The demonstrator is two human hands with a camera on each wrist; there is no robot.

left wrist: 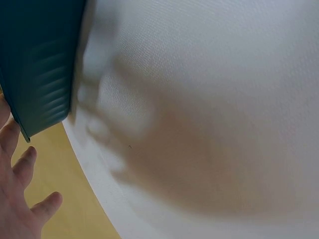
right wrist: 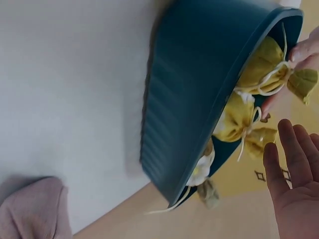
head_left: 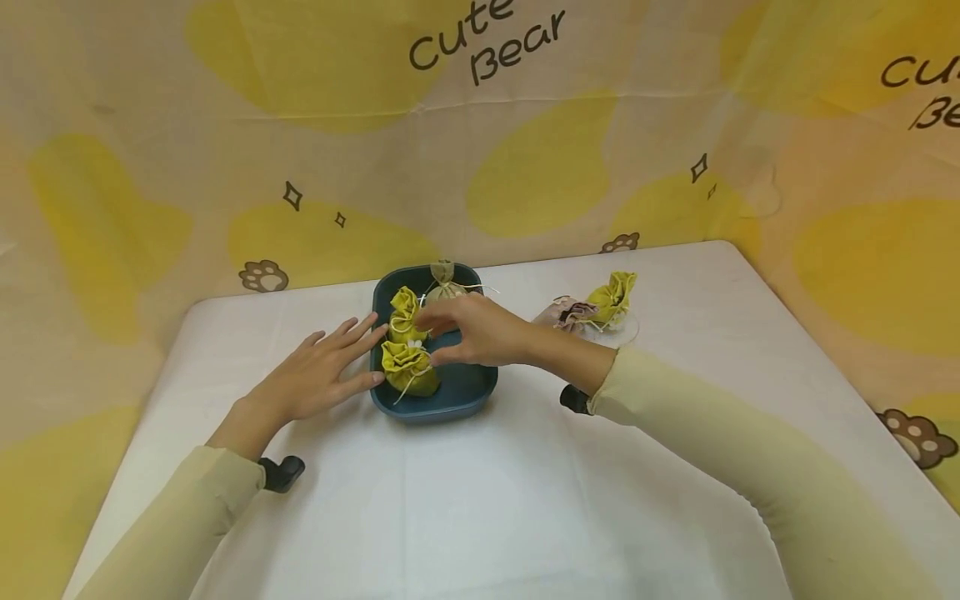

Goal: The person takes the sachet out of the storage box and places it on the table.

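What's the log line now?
left hand: at tray | right hand: empty, above tray | in tray: three pouches | on table: two pouches

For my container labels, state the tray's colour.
The tray is dark teal-blue, showing best in the right wrist view.

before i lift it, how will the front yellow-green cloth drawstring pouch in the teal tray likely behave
The front pouch is probably soft and floppy up top, since its gathered neck looks crumpled. Its bulging body suggests filling that may sag. The loose pale cord could snag.
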